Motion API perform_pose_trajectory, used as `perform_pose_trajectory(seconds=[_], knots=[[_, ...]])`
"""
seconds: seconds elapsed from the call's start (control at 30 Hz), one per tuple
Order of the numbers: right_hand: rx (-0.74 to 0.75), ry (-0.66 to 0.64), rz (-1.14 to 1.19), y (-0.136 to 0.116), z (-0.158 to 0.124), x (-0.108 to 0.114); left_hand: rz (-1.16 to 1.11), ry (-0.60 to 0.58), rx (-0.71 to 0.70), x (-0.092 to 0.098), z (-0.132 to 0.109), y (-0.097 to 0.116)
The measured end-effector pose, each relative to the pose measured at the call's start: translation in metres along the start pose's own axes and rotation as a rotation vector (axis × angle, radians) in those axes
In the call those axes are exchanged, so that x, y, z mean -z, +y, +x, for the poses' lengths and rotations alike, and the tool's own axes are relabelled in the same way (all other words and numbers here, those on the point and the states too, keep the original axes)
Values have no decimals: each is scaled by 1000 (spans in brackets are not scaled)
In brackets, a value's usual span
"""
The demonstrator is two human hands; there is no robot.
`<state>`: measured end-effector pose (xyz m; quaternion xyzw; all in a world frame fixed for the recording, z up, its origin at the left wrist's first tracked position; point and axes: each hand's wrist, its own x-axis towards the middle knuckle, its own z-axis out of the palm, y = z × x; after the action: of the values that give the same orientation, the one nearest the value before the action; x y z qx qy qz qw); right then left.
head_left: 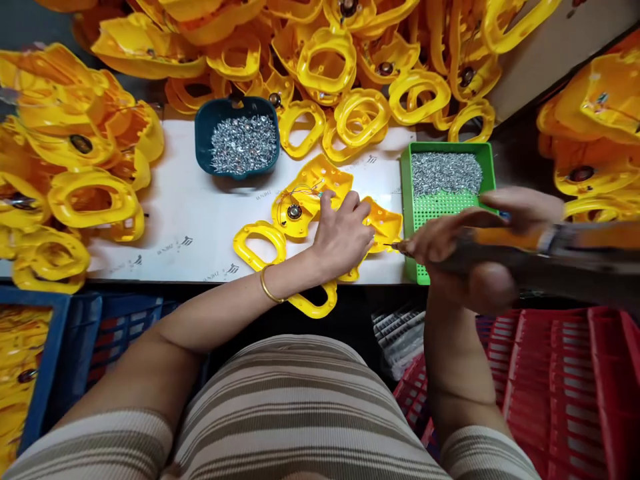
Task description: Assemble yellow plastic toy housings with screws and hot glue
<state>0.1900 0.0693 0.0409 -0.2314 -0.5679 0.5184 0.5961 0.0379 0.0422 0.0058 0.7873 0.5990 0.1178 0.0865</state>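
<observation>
My left hand (343,233) lies fingers down on a yellow plastic housing (383,223) at the front of the white work surface (185,213), pressing it in place. My right hand (450,240) is closed around an orange and black powered screwdriver (550,243), whose tip meets the housing's right edge. A second yellow housing (310,193) with thin wires and a round metal part lies just behind my left hand. A yellow ring-shaped frame (260,243) rests to its left.
A dark teal bowl (205,133) and a green tray (407,200) each hold several small silver screws. Heaps of yellow plastic parts (75,167) crowd the left, back and right. A blue crate (75,333) and a red crate (575,387) stand below the table.
</observation>
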Motion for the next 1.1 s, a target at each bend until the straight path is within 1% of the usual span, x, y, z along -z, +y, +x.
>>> perform_pose_trajectory(seconds=[0.03,0.1,0.17,0.23,0.33,0.4,0.47,0.53,0.57,0.63,0.67,0.73,0.8,0.87,0.93,1.0,1.1], knots=[[103,4,11,-5,0,0,8,5,31,1,6,0],[226,46,27,-14,0,-1,20,-2,82,5,18,0],[235,105,6,-19,1,-3,16,-19,114,11,28,-1],[209,114,-18,-19,1,-6,-17,-44,123,17,34,-3],[201,78,-14,-9,0,-8,-67,-61,104,26,34,-8],[214,38,6,1,-1,-9,-82,-28,64,32,30,-12],[218,29,13,10,-2,-10,-95,28,-3,40,22,-18],[211,54,-6,16,-4,-10,-88,80,-72,48,7,-30],[200,75,-23,18,-6,-10,-69,97,-102,51,-3,-39],[171,109,-66,19,-8,-7,-10,105,-143,52,-28,-65],[164,127,-85,18,-8,-6,24,78,-161,49,-41,-80],[169,147,-95,16,-8,-5,75,-4,-194,38,-64,-107],[183,150,-66,14,-7,-6,101,-69,-180,21,-79,-123],[180,178,-44,14,-6,-10,94,-65,-170,3,-85,-121],[176,230,-60,14,-6,-15,68,-30,-169,-11,-83,-106],[178,261,-89,17,-6,-18,48,-16,-170,-19,-77,-87],[173,281,-128,22,-4,-20,35,-25,-168,-20,-68,-64]])
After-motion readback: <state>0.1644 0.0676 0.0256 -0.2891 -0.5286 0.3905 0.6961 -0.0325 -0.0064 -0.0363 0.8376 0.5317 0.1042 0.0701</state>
